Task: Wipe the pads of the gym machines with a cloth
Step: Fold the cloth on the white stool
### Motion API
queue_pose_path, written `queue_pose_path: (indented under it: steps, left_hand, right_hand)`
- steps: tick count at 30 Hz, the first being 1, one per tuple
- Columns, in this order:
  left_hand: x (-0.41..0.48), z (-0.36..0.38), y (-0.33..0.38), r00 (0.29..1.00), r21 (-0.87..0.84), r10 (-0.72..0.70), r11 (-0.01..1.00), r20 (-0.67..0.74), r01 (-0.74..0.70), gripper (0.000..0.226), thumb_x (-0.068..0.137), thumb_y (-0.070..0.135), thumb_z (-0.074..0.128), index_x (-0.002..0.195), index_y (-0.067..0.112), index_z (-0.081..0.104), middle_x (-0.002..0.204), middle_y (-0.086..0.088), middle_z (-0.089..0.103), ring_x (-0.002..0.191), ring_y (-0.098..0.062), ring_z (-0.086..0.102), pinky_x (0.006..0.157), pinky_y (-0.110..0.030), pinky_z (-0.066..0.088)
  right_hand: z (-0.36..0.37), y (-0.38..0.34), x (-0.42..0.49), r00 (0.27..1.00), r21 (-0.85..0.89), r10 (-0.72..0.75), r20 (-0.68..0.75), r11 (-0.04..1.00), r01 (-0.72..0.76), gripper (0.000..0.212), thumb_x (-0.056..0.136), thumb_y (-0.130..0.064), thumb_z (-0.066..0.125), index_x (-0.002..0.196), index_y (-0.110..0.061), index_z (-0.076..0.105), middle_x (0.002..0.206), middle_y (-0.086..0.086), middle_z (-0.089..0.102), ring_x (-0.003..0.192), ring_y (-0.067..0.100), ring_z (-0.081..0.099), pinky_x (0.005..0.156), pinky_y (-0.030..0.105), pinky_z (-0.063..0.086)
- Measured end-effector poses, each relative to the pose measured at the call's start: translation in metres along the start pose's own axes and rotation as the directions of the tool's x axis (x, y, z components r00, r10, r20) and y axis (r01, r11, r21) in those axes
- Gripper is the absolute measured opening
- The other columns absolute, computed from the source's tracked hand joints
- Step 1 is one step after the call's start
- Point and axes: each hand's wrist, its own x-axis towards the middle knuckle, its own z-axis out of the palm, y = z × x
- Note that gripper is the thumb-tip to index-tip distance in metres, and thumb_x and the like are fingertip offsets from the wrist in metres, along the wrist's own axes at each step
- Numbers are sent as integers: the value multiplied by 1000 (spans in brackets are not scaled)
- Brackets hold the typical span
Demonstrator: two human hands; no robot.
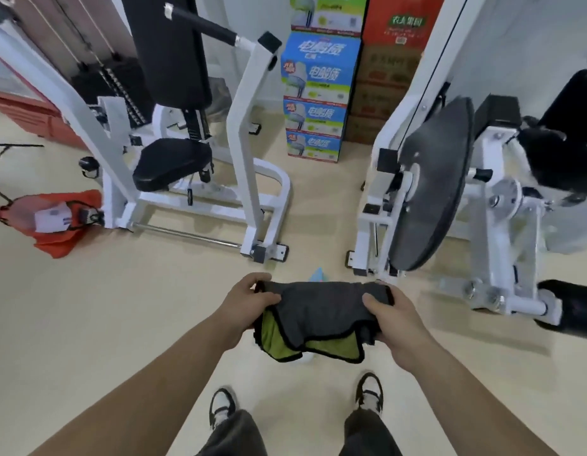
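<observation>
Cloth [321,311], grey on one face and green on the other with a dark trim, hangs stretched between my two hands, above the floor [121,307] and in front of my shoes [221,406]. My left hand [249,301] grips its left end, thumb on top and fingers curled under the fabric. My right hand [394,320] grips the right end the same way, thumb pressed onto the grey side. The lower edge sags and folds back, showing the green face.

Ahead to my left stands a white machine frame [249,133] with a black seat pad [170,162] and a tall black back pad [170,47] above it; both are well apart from the cloth. Ahead to my right is a second white machine with a large dark disc [430,189] set on edge, and a black roller pad [571,311] juts in near the floor's right edge. Between the two machines, against the far wall, cardboard boxes [315,97] are stacked. An orange bag [55,218] lies on the floor by the left machine's foot. A small blue scrap [318,274] lies on the floor just beyond the cloth.
</observation>
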Motion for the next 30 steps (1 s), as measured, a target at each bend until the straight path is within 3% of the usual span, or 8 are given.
queue_pose_path:
  steps: [5,9,11,18,21,24,27,30]
  left_hand:
    - [79,-33,-56,990,220,18,974,143,-49,58,87,4,70,135,32,54,121,1,63,104,-20,68,85,-34,60]
    - [144,-47,-114,986,398,103,905,131,-148,57,88,2,60,139,27,55,128,4,60,116,-19,61,106,-39,51]
    - [188,-47,-151,984,434,116,886,138,-165,56,89,2,59,139,27,54,128,4,60,117,-20,60,107,-40,50]
    - [350,-19,-247,952,486,207,823,227,-295,54,94,6,60,144,25,51,135,0,59,114,-21,62,102,-40,54]
    - [402,-12,-292,878,817,299,344,373,-464,70,92,23,62,156,26,35,161,-12,30,145,-34,35,116,-44,40]
    - [433,-5,-331,654,709,301,-129,694,-693,80,80,58,68,152,39,41,169,-3,14,154,-29,16,124,-45,25]
    - [450,1,-347,594,640,240,-275,768,-717,67,78,59,69,139,36,56,161,3,32,147,-24,32,117,-41,34]
    - [455,4,-335,598,663,294,-234,745,-711,32,91,38,62,122,31,68,146,8,48,128,-20,50,95,-36,50]
  right_hand:
    - [68,83,33,963,-36,-23,-270,999,14,49,102,-19,63,148,-21,49,135,2,59,120,26,61,103,47,54]
    - [106,159,75,937,39,73,-341,997,-63,33,103,-16,58,135,-23,56,124,1,63,107,25,65,56,30,55]
    - [118,208,111,927,73,94,-363,995,-73,28,103,-13,56,129,-24,57,121,3,64,103,27,67,46,27,53]
    - [124,324,247,940,187,85,-331,982,-23,37,99,-13,59,133,-28,56,121,2,68,96,25,72,80,50,64]
    - [122,354,290,978,121,88,-188,990,-66,43,93,-1,54,126,-27,60,119,7,68,92,25,72,78,39,64]
    - [119,382,318,990,-240,-92,-109,969,63,64,86,9,54,138,-29,55,115,-2,62,94,23,68,78,34,60]
    - [105,401,337,937,-797,-344,-66,582,158,74,85,-24,71,151,-39,42,125,-4,40,111,21,55,87,35,53]
    - [102,397,351,889,-936,-454,-58,335,109,55,87,-33,70,140,-41,56,127,-7,38,122,16,42,82,34,52]
